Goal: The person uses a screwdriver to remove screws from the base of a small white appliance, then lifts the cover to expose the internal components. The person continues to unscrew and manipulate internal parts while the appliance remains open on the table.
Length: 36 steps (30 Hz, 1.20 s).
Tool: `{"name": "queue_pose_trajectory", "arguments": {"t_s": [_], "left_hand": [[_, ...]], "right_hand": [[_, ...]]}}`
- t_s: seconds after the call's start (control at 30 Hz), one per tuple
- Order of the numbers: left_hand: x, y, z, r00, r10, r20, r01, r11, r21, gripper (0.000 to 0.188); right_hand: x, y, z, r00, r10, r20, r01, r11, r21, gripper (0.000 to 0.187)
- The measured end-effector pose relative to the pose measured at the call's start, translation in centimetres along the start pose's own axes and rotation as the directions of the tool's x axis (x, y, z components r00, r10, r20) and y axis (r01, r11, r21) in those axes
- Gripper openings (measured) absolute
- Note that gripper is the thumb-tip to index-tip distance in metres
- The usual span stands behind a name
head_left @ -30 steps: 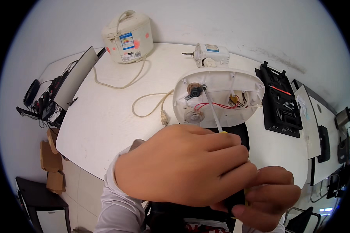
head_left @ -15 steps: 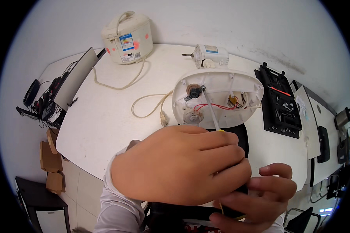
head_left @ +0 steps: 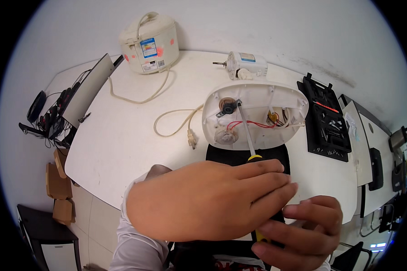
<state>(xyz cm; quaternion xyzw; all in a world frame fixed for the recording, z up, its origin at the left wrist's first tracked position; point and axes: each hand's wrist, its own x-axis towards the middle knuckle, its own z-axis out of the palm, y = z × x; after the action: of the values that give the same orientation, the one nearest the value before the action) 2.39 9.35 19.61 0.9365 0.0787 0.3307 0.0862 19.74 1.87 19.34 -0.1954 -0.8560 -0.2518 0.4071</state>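
A screwdriver [head_left: 246,131] with a slim metal shaft and a yellow and black handle slants from my hands up to a white plastic housing [head_left: 257,92]. Its tip meets one end of the metal bracket on a round black part [head_left: 229,108] inside the housing. Over the handle lies my left hand [head_left: 208,198], back upward, its fingers closed around it. At the handle's rear end, my right hand [head_left: 303,230] has its fingers curled about it; much of that grip is hidden. Red wires [head_left: 248,123] run across the housing beside the shaft.
Behind the housing lies a white cylindrical motor [head_left: 246,65]. A rice cooker [head_left: 149,43] stands at the back left of the white table [head_left: 117,131]. To the right is a black tool case [head_left: 325,115]. A pale power cord ends in a plug [head_left: 191,140].
My left hand has slid slightly down the handle and its fingers have straightened, baring the yellow collar. The right fingers have shifted at the rear end. The tip stays at the bracket.
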Motion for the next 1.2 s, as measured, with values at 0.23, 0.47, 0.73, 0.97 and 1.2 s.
{"name": "queue_pose_trajectory", "arguments": {"t_s": [0.23,0.47,0.73,0.97,1.2], "left_hand": [[0.8,-0.6,-0.1,0.995,0.074,0.061,-0.080,0.992,0.099,0.016],[1.0,-0.7,1.0,1.000,0.005,0.001,-0.005,0.994,0.105,0.023],[1.2,-0.8,-0.5,0.989,-0.013,0.145,0.005,0.999,0.052,0.016],[0.9,-1.0,-0.3,0.989,-0.016,0.148,-0.001,0.994,0.111,0.017],[0.0,-0.5,0.9,0.998,-0.016,0.056,0.012,0.997,0.073,0.025]], "right_hand": [[0.8,-3.6,-0.3,0.872,0.481,0.092,-0.450,0.861,-0.236,0.058],[-1.1,-1.7,-1.4,0.948,0.290,0.133,-0.303,0.949,0.090,0.027],[0.5,-2.3,-0.2,0.957,0.288,0.034,-0.285,0.957,-0.054,0.029],[-2.5,-1.6,-1.3,0.949,0.304,0.087,-0.316,0.928,0.200,0.022],[0.2,-0.9,-1.7,0.953,0.070,0.293,-0.109,0.987,0.119,0.022]]}}
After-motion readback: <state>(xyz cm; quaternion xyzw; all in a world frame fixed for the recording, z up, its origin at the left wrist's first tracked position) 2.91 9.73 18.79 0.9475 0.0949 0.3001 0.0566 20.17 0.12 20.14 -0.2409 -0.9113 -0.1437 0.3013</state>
